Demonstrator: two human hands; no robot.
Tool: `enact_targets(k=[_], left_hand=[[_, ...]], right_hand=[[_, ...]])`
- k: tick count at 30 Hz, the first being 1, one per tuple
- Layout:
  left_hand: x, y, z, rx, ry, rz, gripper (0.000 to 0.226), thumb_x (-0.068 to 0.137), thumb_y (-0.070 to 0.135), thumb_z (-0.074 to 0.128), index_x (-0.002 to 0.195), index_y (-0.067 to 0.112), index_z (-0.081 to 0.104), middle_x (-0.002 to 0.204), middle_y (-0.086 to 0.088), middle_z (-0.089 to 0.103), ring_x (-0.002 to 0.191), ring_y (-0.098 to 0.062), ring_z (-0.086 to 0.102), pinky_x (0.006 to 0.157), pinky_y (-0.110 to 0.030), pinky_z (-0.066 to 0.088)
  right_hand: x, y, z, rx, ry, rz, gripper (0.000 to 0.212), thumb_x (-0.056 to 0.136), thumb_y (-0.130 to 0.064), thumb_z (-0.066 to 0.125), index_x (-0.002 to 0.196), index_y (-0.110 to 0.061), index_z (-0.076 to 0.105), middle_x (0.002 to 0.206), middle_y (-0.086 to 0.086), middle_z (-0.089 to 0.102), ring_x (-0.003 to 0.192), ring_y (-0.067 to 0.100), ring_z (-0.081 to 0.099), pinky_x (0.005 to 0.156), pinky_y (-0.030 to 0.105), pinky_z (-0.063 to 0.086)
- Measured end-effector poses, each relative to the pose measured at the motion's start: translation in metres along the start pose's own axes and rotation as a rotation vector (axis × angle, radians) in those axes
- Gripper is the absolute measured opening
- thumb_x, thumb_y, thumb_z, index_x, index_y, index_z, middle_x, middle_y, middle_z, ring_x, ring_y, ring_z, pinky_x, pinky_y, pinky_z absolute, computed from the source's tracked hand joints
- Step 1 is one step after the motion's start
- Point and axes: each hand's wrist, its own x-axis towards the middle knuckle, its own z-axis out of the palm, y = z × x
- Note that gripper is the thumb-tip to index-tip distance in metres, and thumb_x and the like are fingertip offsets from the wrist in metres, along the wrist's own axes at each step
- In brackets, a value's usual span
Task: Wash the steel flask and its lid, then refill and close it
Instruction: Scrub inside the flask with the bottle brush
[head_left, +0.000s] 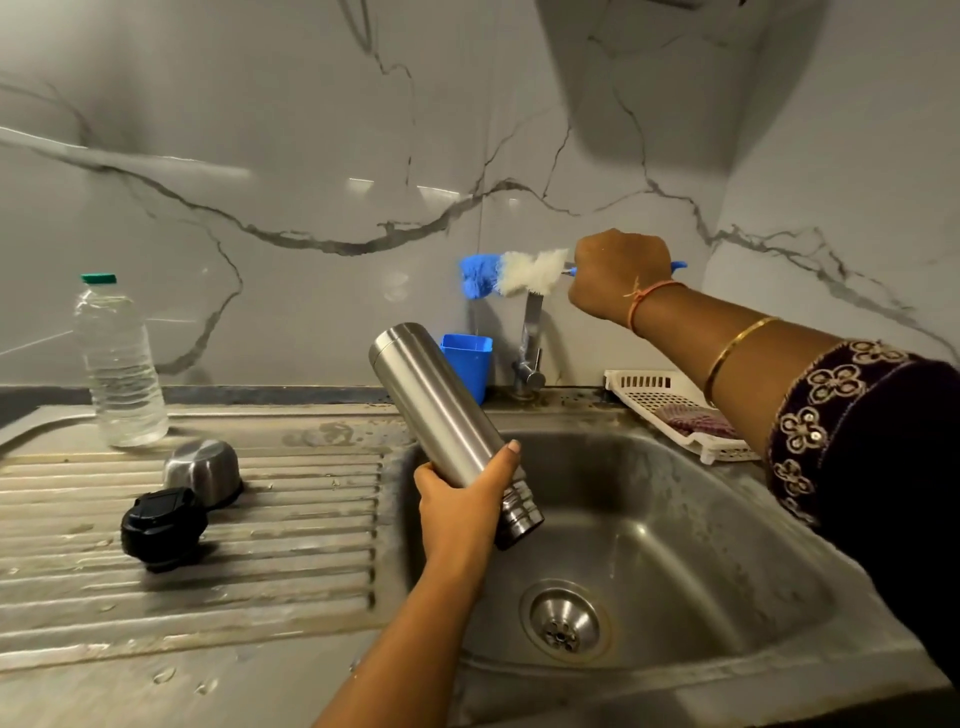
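My left hand (457, 493) grips the steel flask (441, 410) near its threaded neck. The flask is tilted, its open mouth pointing down over the sink basin (649, 519) and its base up to the left. My right hand (618, 275) holds a bottle brush (511, 273) with blue and white bristles, level, above the tap (530, 343). The black inner lid (158, 527) and the steel cap (205, 470) lie on the ribbed drainboard (260, 519) to the left.
A clear plastic water bottle (119, 364) with a green cap stands at the back left of the drainboard. A blue cup (470, 364) sits behind the flask by the tap. A white tray (670, 405) holding a scrubber lies at the sink's right.
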Motion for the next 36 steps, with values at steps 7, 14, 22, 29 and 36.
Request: enact_targets(k=[7,14,22,29,36], left_hand=[[0.003,-0.001,-0.001,-0.001,-0.004,-0.009,0.073,0.068,0.040,0.081,0.123,0.018,0.037,0.100,-0.001,0.059,0.084,-0.015,0.063,0.064,-0.028,0.051],[0.007,-0.003,-0.001,0.028,0.001,-0.012,0.072,0.065,0.045,0.082,0.117,0.020,0.039,0.101,-0.001,0.060,0.088,-0.018,0.065,0.084,-0.041,0.055],[0.009,-0.004,-0.003,0.058,-0.007,0.015,0.071,0.064,0.044,0.082,0.117,0.018,0.042,0.101,-0.002,0.062,0.087,-0.017,0.065,0.081,-0.039,0.056],[0.009,-0.003,-0.001,0.109,-0.054,0.030,0.073,0.060,0.042,0.085,0.115,0.014,0.045,0.102,-0.003,0.063,0.091,-0.019,0.065,0.087,-0.041,0.054],[-0.005,0.001,0.005,-0.054,-0.184,-0.030,0.099,0.047,0.040,0.090,0.126,0.007,0.041,0.114,-0.008,0.062,0.099,-0.022,0.066,0.091,-0.043,0.053]], right_hand=[[-0.013,-0.007,0.011,0.024,-0.007,-0.030,0.022,0.092,-0.021,0.051,0.103,-0.004,0.062,0.078,0.007,0.049,0.070,0.023,0.046,0.065,0.029,0.033],[-0.018,-0.009,0.014,0.100,0.049,0.043,0.023,0.093,-0.016,0.048,0.107,-0.003,0.062,0.080,0.008,0.048,0.071,0.024,0.045,0.065,0.031,0.033],[-0.034,-0.009,0.020,0.097,0.049,0.066,0.023,0.093,-0.009,0.044,0.105,-0.002,0.062,0.090,0.013,0.057,0.072,0.024,0.045,0.065,0.031,0.034],[-0.075,0.003,0.009,0.265,-0.091,0.154,0.019,0.093,-0.019,0.050,0.101,-0.005,0.059,0.080,0.007,0.055,0.072,0.023,0.050,0.058,0.026,0.037],[-0.172,0.042,-0.007,0.511,-0.223,0.360,0.024,0.094,-0.024,0.049,0.097,-0.009,0.067,0.090,0.011,0.064,0.077,0.028,0.057,0.062,0.029,0.040]])
